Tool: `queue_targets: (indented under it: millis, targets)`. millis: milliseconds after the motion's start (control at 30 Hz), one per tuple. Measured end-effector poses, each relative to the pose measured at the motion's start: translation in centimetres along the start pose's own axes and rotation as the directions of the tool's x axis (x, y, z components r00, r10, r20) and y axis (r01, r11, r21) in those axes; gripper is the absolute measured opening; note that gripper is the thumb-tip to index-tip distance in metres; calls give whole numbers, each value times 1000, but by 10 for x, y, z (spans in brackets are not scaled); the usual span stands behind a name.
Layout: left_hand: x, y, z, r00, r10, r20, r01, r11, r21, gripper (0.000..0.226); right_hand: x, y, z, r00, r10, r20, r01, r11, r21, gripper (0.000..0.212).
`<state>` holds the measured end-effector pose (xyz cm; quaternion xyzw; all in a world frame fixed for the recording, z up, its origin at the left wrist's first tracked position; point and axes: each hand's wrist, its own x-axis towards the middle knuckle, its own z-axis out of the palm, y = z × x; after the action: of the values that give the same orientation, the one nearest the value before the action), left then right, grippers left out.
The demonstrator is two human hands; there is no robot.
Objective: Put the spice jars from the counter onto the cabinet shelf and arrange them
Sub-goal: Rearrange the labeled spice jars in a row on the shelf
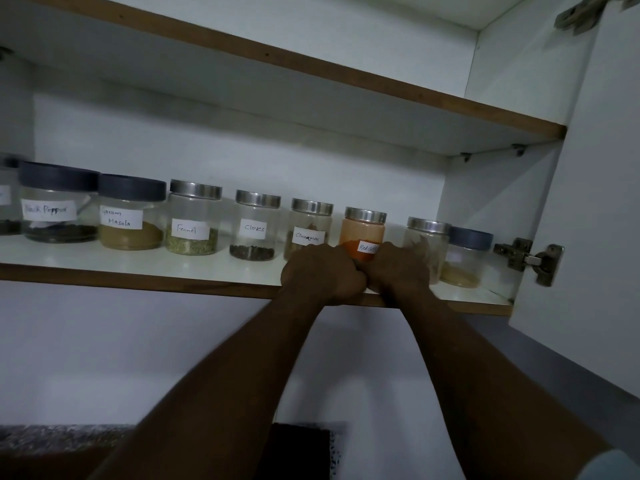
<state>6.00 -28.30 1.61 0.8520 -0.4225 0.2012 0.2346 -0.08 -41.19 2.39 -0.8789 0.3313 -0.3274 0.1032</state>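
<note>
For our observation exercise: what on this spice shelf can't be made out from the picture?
Head view.
- Red chilli jar label: end covered by the right hand.
- Cinnamon jar base: behind the left hand.
- Leftmost jar: cut off by the frame edge.
- Far-right jar label: too blurred to read.

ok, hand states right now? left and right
Left hand: curled round the base of the red chilli jar; fingertips hidden.
Right hand: curled round the same jar from the other side.
</note>
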Motion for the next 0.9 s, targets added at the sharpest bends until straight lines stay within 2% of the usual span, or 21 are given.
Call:
queue_targets:
  millis: [233, 433, 633, 900]
  targets:
    - [-4, -4, -1, 1000, -4, 1, 4, 1000, 12, 33, 0, -5, 5, 999, -36, -5, 36, 999, -9, 63]
    - [-2, -4, 1, 999, -14, 49, 14, 1000, 14, 32, -3, 3, 5, 996, -78, 32, 75, 993, 88, 43]
    - [1, -3, 4, 996, -39, 79, 38, 999, 16, 40, -1, 3, 4, 991, -98, 87, 95, 995, 38, 48]
    - [-3, -3, 2, 995, -59, 79, 58, 998, 22, 38, 1, 0, 6, 991, -109, 81, 114, 992, -62, 38]
